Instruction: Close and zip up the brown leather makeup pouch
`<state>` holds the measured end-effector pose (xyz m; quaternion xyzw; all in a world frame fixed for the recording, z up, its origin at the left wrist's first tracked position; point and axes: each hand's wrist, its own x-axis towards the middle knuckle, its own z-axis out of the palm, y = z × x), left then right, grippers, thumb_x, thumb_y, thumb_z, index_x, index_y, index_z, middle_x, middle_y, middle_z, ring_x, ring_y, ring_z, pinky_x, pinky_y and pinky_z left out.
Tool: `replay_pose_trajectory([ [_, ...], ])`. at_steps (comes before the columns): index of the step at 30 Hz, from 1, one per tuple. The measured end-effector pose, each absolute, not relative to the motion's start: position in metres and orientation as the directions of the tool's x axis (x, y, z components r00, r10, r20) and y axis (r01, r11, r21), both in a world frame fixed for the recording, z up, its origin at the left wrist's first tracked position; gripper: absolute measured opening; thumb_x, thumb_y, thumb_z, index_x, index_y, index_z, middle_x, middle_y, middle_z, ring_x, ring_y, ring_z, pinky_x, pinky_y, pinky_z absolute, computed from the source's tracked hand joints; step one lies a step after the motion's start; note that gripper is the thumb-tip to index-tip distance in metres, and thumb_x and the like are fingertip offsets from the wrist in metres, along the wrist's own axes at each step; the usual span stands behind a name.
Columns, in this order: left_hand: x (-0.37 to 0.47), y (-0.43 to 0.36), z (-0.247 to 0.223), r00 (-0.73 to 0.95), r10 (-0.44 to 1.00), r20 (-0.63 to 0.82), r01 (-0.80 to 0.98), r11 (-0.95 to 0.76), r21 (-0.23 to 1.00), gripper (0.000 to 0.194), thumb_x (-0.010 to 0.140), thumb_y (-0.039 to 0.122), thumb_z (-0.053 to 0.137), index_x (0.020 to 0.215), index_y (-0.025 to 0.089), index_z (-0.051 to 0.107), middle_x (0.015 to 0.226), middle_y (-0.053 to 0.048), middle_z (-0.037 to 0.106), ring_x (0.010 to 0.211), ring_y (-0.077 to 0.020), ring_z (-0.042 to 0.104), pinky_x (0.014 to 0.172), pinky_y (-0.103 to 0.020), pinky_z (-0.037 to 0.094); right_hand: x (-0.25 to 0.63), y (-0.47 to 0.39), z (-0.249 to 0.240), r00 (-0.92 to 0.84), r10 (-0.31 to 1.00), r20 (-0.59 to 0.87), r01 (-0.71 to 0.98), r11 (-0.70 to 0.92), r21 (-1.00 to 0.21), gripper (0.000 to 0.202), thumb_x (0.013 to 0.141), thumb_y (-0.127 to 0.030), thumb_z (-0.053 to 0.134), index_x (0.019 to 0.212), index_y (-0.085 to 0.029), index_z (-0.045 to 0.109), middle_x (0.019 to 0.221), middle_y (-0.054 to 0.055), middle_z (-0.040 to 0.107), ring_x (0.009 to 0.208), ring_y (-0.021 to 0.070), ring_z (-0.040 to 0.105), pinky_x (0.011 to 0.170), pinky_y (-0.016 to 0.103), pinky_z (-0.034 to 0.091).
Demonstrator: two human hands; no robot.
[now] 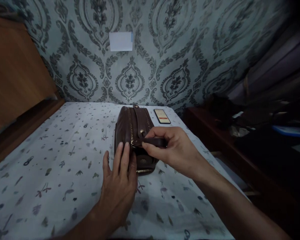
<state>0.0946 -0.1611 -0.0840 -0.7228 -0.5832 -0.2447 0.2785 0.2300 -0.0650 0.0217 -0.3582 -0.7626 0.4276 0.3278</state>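
A dark brown leather zip bag [122, 125] lies on the patterned cloth. It has brass-coloured zips and a handle [139, 121] fixed with metal studs along its top. The near end of the bag gapes, and its inside looks dark. My right hand [173, 146] pinches a short brown leather strap [155, 142] at that end between thumb and fingers. With fingers spread, my left hand [121, 180] rests flat against the bag's near left side, its fingertips by the zip. My left fingers cover part of the bag's near side.
A phone [162, 116] with a lit screen lies right of the bag. White printed cloth [72, 186] covers the surface. A wooden cabinet [17, 73] stands left; a white card [121, 41] is on the patterned wall behind. Dark items and a blue-edged object [291, 131] are at right.
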Motion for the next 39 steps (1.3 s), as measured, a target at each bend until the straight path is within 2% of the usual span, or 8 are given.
replay_pose_trajectory([
  [6,0.093,-0.160,-0.086,0.188,0.701,0.688,0.982,-0.152,-0.113,0.050,0.088,0.011,0.052,0.138,0.009,0.050,0.146,-0.026,0.045,0.145,-0.0400,0.028,0.111,-0.063,0.026,0.231,-0.064,0.019,-0.530,0.821,0.210,0.261,0.394,-0.881,0.013,0.074,-0.024,0.064,0.064,-0.015,0.061,0.055,-0.005,0.049,0.051,0.0073,0.040,0.045,0.018,0.031],
  [11,0.089,-0.158,-0.080,0.206,0.702,0.682,0.975,-0.208,-0.080,0.045,0.089,0.009,0.051,0.134,0.007,0.051,0.145,-0.027,0.045,0.138,-0.0418,0.039,0.106,-0.063,0.033,0.233,-0.071,0.017,-0.543,0.807,0.230,0.266,0.426,-0.865,0.015,0.077,-0.023,0.061,0.064,-0.016,0.059,0.056,-0.005,0.048,0.052,0.0072,0.040,0.046,0.018,0.031],
  [14,0.077,-0.159,-0.078,0.208,0.654,0.728,0.912,-0.399,0.097,0.035,0.088,0.005,0.049,0.123,0.010,0.053,0.141,-0.023,0.049,0.138,-0.0345,0.040,0.107,-0.051,0.041,0.236,-0.081,0.007,-0.544,0.785,0.297,0.316,0.520,-0.794,0.016,0.082,-0.022,0.059,0.067,-0.016,0.060,0.058,-0.004,0.051,0.055,0.0086,0.044,0.048,0.019,0.033],
  [17,0.057,-0.148,-0.072,0.077,0.669,0.739,0.788,-0.495,0.366,0.024,0.091,0.007,0.046,0.113,0.015,0.052,0.133,-0.018,0.054,0.130,-0.0228,0.050,0.104,-0.038,0.046,0.239,-0.090,-0.012,-0.565,0.676,0.472,0.341,0.713,-0.613,0.013,0.086,-0.021,0.061,0.073,-0.017,0.060,0.062,-0.002,0.055,0.059,0.0109,0.050,0.053,0.021,0.038],
  [22,0.031,-0.090,-0.044,-0.041,0.771,0.635,0.651,-0.462,0.603,0.028,0.098,0.027,0.043,0.123,0.020,0.054,0.129,-0.011,0.057,0.126,-0.0214,0.052,0.108,-0.042,0.042,0.239,-0.098,-0.045,-0.614,0.416,0.671,0.287,0.909,-0.301,0.012,0.092,-0.011,0.051,0.084,-0.019,0.056,0.067,0.000,0.062,0.061,0.0135,0.055,0.075,0.030,0.047],
  [27,0.028,-0.018,-0.031,0.151,0.829,0.538,0.616,-0.505,0.605,0.040,0.095,0.037,0.047,0.130,0.020,0.057,0.139,-0.010,0.055,0.134,-0.0237,0.045,0.116,-0.045,0.032,0.237,-0.104,-0.055,-0.631,0.423,0.650,0.361,0.902,-0.236,0.014,0.094,-0.009,0.047,0.088,-0.019,0.055,0.066,-0.001,0.059,0.062,0.0146,0.053,0.078,0.032,0.048],
  [32,0.028,0.013,-0.048,0.112,0.859,0.499,0.678,-0.434,0.594,0.034,0.089,0.029,0.056,0.120,0.023,0.068,0.143,-0.010,0.052,0.139,-0.0267,0.040,0.118,-0.050,0.026,0.237,-0.110,-0.064,-0.608,0.442,0.659,0.373,0.892,-0.255,0.015,0.093,-0.008,0.046,0.096,-0.018,0.057,0.066,-0.002,0.059,0.061,0.0131,0.054,0.085,0.034,0.050],
  [39,0.028,0.015,-0.054,0.086,0.848,0.522,0.679,-0.434,0.593,0.034,0.087,0.024,0.057,0.119,0.023,0.069,0.142,-0.010,0.053,0.137,-0.0269,0.043,0.117,-0.050,0.028,0.240,-0.113,-0.075,-0.628,0.341,0.700,0.314,0.934,-0.173,0.023,0.091,-0.006,0.046,0.109,-0.014,0.058,0.064,-0.002,0.060,0.060,0.0133,0.055,0.091,0.036,0.051],
])
